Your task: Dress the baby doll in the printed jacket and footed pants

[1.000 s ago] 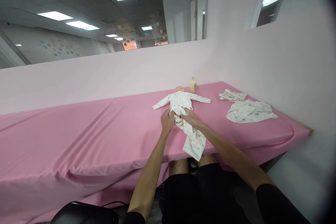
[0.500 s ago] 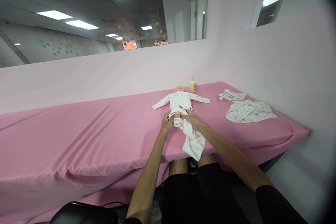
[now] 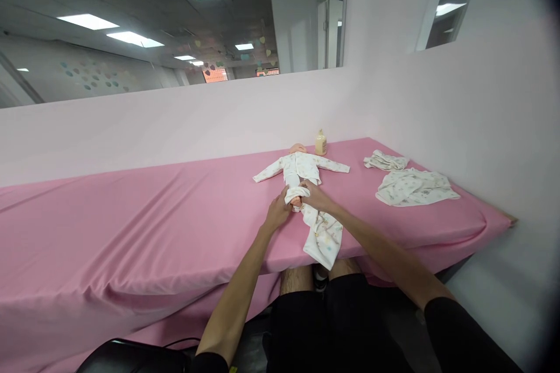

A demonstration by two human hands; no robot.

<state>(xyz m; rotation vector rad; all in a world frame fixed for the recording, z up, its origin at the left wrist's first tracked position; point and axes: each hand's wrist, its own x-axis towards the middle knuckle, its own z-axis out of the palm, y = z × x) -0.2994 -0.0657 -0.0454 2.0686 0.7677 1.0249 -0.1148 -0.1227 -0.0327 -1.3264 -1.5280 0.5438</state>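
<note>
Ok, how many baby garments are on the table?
4: top on the doll, trousers gripped by left hand and right hand, crumpled piece and flat piece farther right.

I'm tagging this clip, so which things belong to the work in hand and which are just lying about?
In hand: doll, trousers bunched at its legs, gripped by left hand and right hand.
Lying about: bottle, spare garment, crumpled cloth, all on the pink sheet.

Head camera looks forward, down over table (image 3: pixel 131 215).
</note>
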